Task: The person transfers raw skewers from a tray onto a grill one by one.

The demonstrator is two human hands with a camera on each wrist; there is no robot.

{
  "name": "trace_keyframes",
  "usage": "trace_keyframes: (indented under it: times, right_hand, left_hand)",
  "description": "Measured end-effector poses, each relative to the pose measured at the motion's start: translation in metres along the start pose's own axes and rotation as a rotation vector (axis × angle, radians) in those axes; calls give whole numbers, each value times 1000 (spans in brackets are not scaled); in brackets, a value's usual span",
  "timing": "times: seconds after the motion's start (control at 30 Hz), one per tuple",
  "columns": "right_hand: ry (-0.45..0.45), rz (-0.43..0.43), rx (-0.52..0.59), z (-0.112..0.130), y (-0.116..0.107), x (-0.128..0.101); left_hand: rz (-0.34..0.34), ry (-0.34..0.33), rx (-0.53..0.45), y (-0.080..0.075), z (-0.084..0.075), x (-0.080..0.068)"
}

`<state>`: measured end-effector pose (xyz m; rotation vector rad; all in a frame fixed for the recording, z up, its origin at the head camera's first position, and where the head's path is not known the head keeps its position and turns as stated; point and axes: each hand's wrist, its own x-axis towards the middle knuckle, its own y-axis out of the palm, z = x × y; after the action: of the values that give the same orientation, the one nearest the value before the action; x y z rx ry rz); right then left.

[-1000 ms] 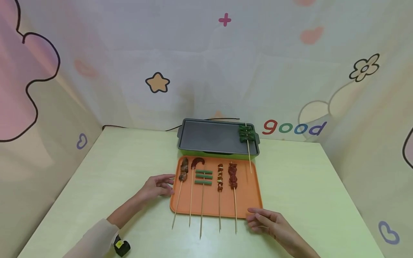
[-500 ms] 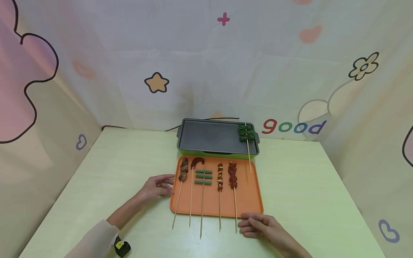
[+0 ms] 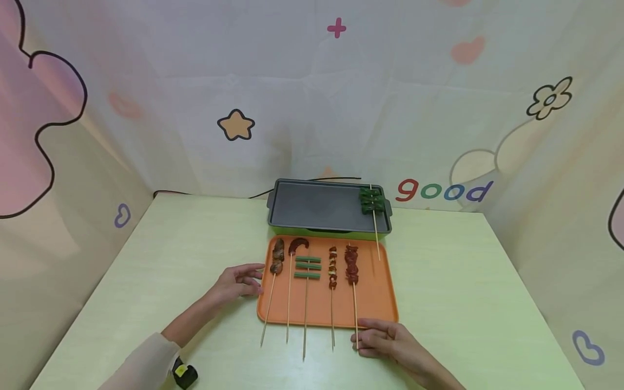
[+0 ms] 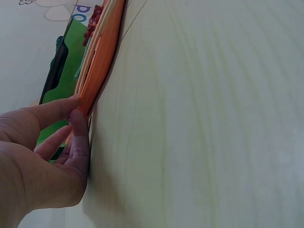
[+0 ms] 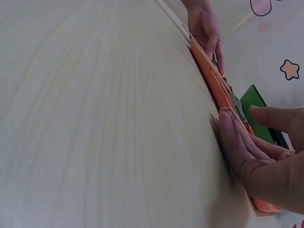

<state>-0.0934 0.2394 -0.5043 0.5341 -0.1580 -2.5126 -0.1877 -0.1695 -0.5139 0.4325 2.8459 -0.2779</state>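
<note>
Looking down from the head camera, we see a flat orange plastic tray lying on a pale green wooden table. Five bamboo skewers rest side by side on it, their sticks poking over the near edge. From left to right: two brown meat skewers, a skewer of green bean lengths, a mixed meat skewer, and a dark red meat skewer.

Behind the tray sits a grey rectangular electric griddle with a green base. One green vegetable skewer already lies at its right end; the rest of the plate is bare. So we judge one skewer moved and five left to go.

The left hand has its relaxed fingers resting against the tray's left edge, gripping nothing. The right hand lies at the tray's near edge, fingers loosely extended beside the end of the red meat skewer's stick. We cannot tell whether it pinches the stick yet.
</note>
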Motion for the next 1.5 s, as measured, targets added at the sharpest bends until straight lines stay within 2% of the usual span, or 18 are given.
trace_keyframes:
  times: [0.13, 0.3, 0.67, 0.83, 1.1, 1.23, 1.5]
  right_hand:
    - [23, -33, 10, 2, 2, 0]
    - [20, -78, -30, 3, 3, 0]
    - [-51, -156, -148, -3, 1, 0]
    - [-111, -179, -190, -8, 1, -1]
    - [-216, -143, -203, -14, -3, -8]
    - [-238, -125, -204, -17, -5, -13]
    - [-298, -27, -145, -17, -4, -18]
  left_hand:
    - [3, 3, -6, 0, 0, 1]
    - [14, 12, -14, -1, 1, 0]
    - [14, 5, -20, 1, 0, -1]
    - [16, 15, -14, 2, 0, -1]
    - [9, 13, -3, 2, 2, 0]
    - [14, 11, -1, 1, 1, 0]
    - [13, 5, 16, -2, 4, 0]
